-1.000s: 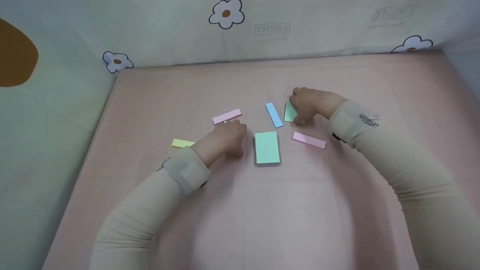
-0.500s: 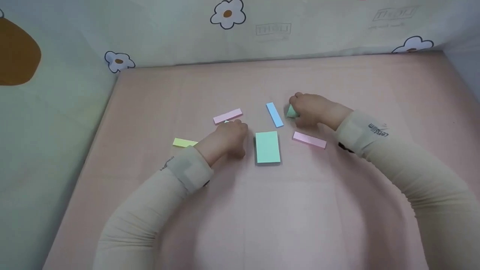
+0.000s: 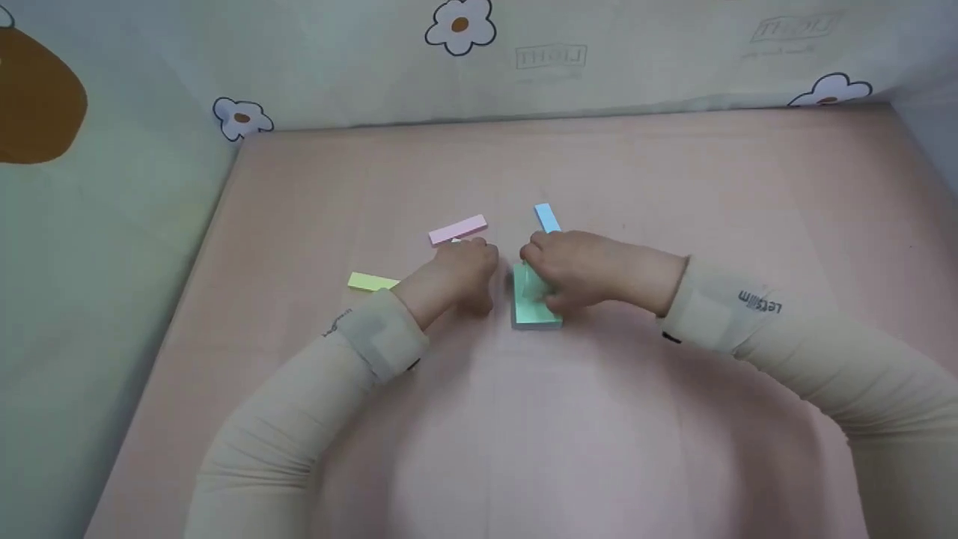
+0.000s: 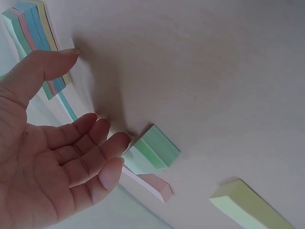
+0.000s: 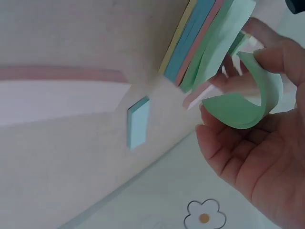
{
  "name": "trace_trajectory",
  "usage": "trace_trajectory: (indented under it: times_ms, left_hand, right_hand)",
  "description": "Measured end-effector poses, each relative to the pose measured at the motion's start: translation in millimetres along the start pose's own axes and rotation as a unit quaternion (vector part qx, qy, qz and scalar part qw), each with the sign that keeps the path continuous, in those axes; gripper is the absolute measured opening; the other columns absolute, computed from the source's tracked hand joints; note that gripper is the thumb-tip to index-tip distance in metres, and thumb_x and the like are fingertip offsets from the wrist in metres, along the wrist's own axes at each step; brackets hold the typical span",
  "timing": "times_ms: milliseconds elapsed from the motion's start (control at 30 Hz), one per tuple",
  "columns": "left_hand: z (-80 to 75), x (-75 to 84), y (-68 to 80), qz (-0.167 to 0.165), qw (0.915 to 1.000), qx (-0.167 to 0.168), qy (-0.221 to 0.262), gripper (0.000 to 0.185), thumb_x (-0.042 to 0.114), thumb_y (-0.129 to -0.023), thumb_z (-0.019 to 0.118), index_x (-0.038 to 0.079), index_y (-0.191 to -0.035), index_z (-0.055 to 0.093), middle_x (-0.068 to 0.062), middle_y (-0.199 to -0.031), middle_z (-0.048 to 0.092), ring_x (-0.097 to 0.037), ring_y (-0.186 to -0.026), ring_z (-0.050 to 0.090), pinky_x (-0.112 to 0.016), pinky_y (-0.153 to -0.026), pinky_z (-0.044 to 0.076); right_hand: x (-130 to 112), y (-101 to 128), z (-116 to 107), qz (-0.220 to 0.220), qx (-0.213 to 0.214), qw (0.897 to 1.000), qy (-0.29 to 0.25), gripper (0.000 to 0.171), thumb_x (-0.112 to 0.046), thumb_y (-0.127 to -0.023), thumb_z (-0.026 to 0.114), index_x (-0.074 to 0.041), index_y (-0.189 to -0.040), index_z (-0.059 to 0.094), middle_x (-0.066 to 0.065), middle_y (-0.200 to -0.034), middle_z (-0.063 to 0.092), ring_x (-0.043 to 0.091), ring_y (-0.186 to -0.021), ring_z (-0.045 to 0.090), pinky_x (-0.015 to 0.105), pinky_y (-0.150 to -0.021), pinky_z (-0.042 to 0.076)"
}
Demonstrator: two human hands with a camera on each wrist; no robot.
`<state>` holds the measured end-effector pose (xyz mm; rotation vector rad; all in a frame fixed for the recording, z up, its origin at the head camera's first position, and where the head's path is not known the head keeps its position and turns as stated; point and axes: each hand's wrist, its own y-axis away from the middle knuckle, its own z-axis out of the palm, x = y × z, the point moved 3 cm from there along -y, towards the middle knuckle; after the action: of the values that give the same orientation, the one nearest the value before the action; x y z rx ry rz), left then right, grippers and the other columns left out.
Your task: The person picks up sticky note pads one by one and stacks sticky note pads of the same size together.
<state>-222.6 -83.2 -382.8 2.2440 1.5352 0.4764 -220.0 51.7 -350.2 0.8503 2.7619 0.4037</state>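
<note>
Since 1.0 s ago the right hand has come from the far right of the pads to the green pad near the middle of the desk, hiding the pink strip that lay to its right. Its fingers pinch a curled green sheet right at the stack's top. The left hand rests just left of the pad, fingers loosely open, holding nothing. 1 pink strip lies just beyond it, a blue strip beyond the right hand, a yellow strip toward the left edge.
</note>
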Motion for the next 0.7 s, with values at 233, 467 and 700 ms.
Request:
trace_trajectory:
  times_ms: [233, 467, 700]
  left_hand:
    - [0.9, 0.2, -0.4, 0.001, 1.0000, 0.005, 0.003, 0.045, 0.021, -0.075, 0.068, 0.005, -0.115, 0.053, -0.009, -0.095, 0.052, -0.025, -0.086, 0.049, -0.037, -0.079, 0.042]
    - [0.9, -1.2, -0.9, 0.002, 1.0000, 0.003, -0.002, 0.045, 0.020, -0.075, 0.068, 0.003, -0.114, 0.052, -0.010, -0.096, 0.053, -0.025, -0.084, 0.048, -0.036, -0.077, 0.042]
    - [0.2, -1.4, 1.6, 0.007, 0.9999, -0.001, -0.012, 0.044, 0.020, -0.074, 0.066, 0.002, -0.112, 0.051, -0.011, -0.101, 0.053, -0.024, -0.084, 0.047, -0.039, -0.082, 0.043]
  right_hand:
    - [-13, -6, 13, -0.015, -0.016, 0.997, 0.080, 0.046, -0.017, -0.076, 0.062, 0.007, -0.112, 0.050, 0.014, -0.092, 0.054, 0.023, -0.077, 0.048, 0.035, -0.070, 0.045]
    - [-11, -4, 13, -0.011, -0.022, 0.998, 0.049, 0.059, -0.032, -0.081, 0.064, 0.005, -0.123, 0.046, 0.016, -0.107, 0.054, 0.025, -0.090, 0.050, 0.037, -0.081, 0.045]
    - [-13, 4, 12, -0.013, 0.010, 0.999, 0.044, 0.060, -0.034, -0.080, 0.064, 0.006, -0.121, 0.046, 0.016, -0.109, 0.053, 0.028, -0.091, 0.050, 0.039, -0.076, 0.044]
